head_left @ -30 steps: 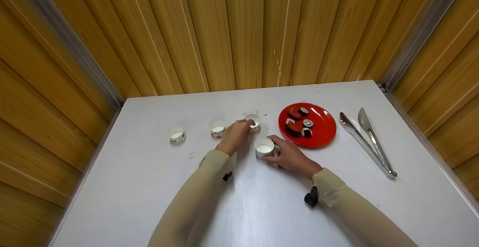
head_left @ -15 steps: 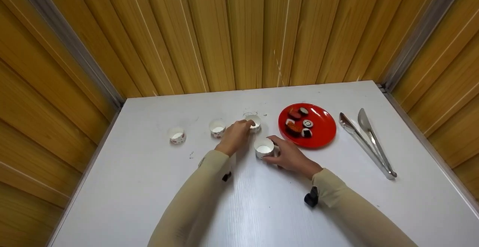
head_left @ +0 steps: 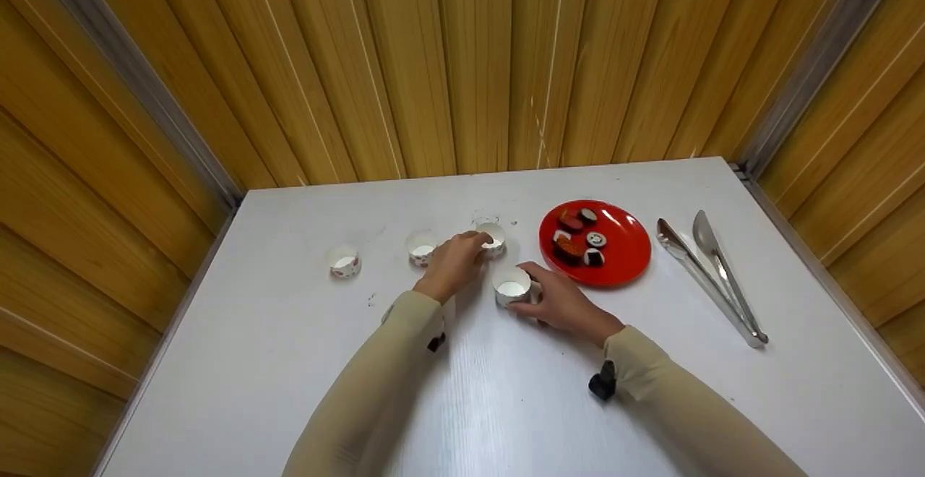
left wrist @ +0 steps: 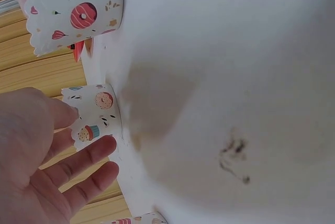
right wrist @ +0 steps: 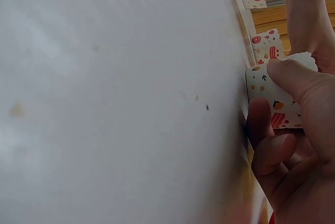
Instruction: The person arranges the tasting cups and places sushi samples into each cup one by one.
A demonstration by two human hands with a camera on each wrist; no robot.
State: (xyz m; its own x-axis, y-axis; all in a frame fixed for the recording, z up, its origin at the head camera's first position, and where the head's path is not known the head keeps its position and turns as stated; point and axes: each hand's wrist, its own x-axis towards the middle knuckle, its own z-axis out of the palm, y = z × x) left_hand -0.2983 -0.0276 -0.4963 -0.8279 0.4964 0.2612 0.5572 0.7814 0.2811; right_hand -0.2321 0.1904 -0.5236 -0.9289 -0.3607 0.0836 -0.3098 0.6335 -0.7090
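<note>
Two white paper cups stand near the middle of the table in the head view. The left hand (head_left: 455,264) pinches the rim of the back cup (head_left: 493,240); in the left wrist view its thumb and a finger meet that patterned cup (left wrist: 94,114), the other fingers spread. The right hand (head_left: 560,302) grips the nearer cup (head_left: 512,287) from its right side. In the right wrist view the thumb lies on this cup (right wrist: 282,96) and the fingers curl about its lower side. Both cups look upright; the inside of the nearer one shows only white.
Two more cups stand to the left, one (head_left: 421,249) beside the left hand and another (head_left: 344,263) farther out. A red plate (head_left: 629,249) with several sushi pieces lies right of the hands. Metal tongs (head_left: 704,285) lie beyond it. Wooden panels (head_left: 470,65) rise behind the table.
</note>
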